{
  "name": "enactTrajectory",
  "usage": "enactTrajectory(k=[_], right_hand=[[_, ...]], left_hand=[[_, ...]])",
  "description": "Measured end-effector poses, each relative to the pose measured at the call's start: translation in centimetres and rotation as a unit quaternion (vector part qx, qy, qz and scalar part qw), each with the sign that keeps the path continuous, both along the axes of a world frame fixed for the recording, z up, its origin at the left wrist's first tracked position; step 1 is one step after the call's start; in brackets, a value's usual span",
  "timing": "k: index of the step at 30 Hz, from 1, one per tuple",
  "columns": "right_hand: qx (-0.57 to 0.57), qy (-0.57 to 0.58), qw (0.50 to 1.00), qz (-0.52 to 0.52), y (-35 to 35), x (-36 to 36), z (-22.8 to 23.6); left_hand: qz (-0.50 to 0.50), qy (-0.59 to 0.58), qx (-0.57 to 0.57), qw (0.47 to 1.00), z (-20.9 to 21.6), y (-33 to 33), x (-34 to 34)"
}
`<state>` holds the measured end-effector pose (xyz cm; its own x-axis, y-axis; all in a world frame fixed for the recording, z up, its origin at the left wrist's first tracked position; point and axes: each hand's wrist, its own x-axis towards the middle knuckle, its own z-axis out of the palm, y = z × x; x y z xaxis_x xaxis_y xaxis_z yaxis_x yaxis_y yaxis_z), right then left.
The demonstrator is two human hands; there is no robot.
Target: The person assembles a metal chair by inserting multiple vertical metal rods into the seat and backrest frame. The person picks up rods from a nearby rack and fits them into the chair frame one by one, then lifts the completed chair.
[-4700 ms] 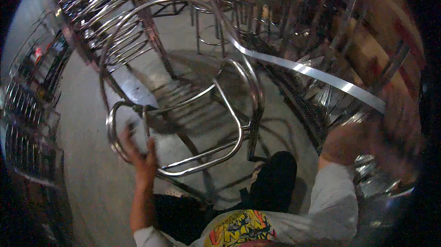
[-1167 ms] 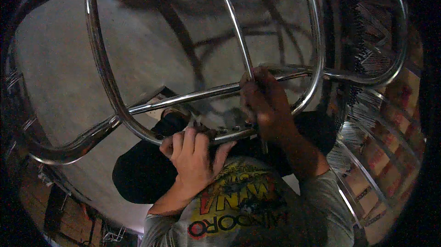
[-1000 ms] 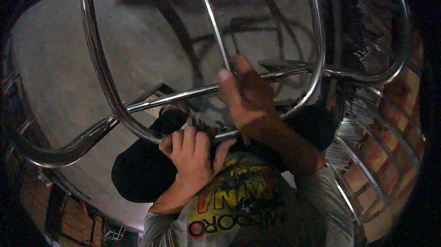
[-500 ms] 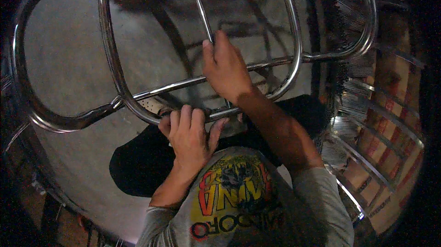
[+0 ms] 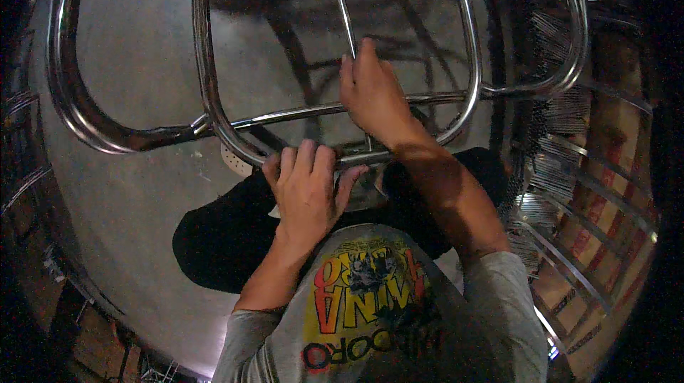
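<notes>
A shiny tubular metal frame (image 5: 204, 48) with rounded loops spans the upper part of the view, its near curved bar close to my lap. Over that near bar my left hand (image 5: 305, 190) is curled, fingers on the far side and thumb below it. My right hand (image 5: 377, 98) is closed round a thin metal rod (image 5: 340, 0) that runs lengthwise through the middle of the frame. The rod shows again below my right wrist, by the near bar. My right palm and the rod inside it are hidden.
Under the frame lies a grey floor (image 5: 135, 198), with dark shadows across it. Stacked metal racks or frames (image 5: 570, 205) stand along the right, beside brownish, red-marked boards (image 5: 616, 133). A pale perforated piece (image 5: 235, 160) sits by my left knee. More metal parts lie at the left edge.
The metal frame has shifted right and its left side has swung away from me. Both hands have moved with it, slightly right and farther off, keeping their grips.
</notes>
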<state>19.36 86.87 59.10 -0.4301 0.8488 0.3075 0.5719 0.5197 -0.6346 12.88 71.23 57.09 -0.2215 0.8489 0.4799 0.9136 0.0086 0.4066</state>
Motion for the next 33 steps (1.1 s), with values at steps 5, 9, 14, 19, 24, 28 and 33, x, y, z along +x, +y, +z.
enactTrajectory(k=[5, 9, 14, 19, 24, 28, 33], right_hand=[[-0.105, -0.037, 0.994, -0.007, 0.9, 0.3, -0.4], [-0.157, -0.107, 0.981, 0.03, 0.9, 3.6, 1.5], [-0.038, -0.254, 0.966, -0.024, -1.6, 10.1, 2.5], [0.103, -0.321, 0.94, 0.055, -2.9, 16.1, 2.7], [0.096, -0.363, 0.926, -0.021, -3.7, 19.1, 5.0], [0.148, -0.377, 0.912, -0.059, -4.2, 19.2, 7.4], [0.164, -0.318, 0.931, -0.073, -3.0, 18.7, 9.2]], left_hand=[[0.008, -0.009, -0.007, 1.0, -0.9, 1.7, 0.0], [-0.016, -0.013, 0.001, 1.0, -1.6, 3.3, 0.6], [-0.038, -0.033, -0.017, 0.999, -0.1, 4.0, 0.7], [0.02, -0.111, -0.042, 0.993, 1.8, 1.3, -1.6], [0.022, -0.156, -0.046, 0.986, 0.8, 2.6, -0.5], [0.02, -0.23, -0.004, 0.973, 1.1, 4.2, 0.9], [-0.086, -0.011, 0.023, 0.996, 1.6, 6.3, 1.1]])
